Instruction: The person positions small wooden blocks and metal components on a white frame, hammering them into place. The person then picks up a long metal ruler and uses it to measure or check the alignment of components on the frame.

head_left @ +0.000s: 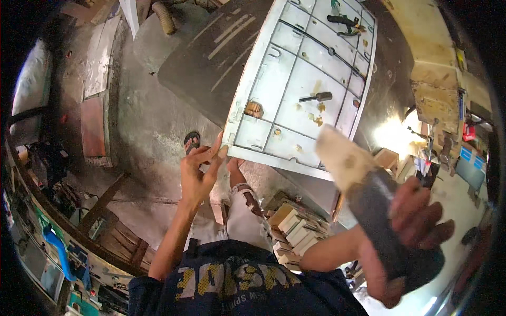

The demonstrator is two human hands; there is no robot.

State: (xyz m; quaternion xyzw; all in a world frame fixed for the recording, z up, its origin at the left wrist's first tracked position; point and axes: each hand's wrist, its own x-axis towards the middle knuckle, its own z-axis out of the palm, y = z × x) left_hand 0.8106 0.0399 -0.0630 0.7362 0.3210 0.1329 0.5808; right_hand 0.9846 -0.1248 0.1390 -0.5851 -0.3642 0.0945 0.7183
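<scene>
My left hand (pixel 199 171) is at the near left corner of a white panel (pixel 287 118) marked with dark grid lines. Its thumb and forefinger are stretched out against that corner, and the other fingers are loosely bent. At the right, the fingers of my right hand (pixel 416 218) wrap round a dark, blurred tool (pixel 374 203) with a pale beige, block-like end (pixel 342 158). That end hangs over the panel's near right edge; motion blur hides the tool's exact kind. On the panel lie a short dark rod with a thicker end (pixel 316 97) and black-and-yellow clamp-like tools (pixel 346 25).
Small wooden blocks (pixel 298 229) are stacked below the panel near my legs. A cluttered bench (pixel 458 174) runs along the right, beside a bright light (pixel 398 137). Boards (pixel 96 105) lie on the left floor, and a dark sheet (pixel 200 68) lies beyond the panel.
</scene>
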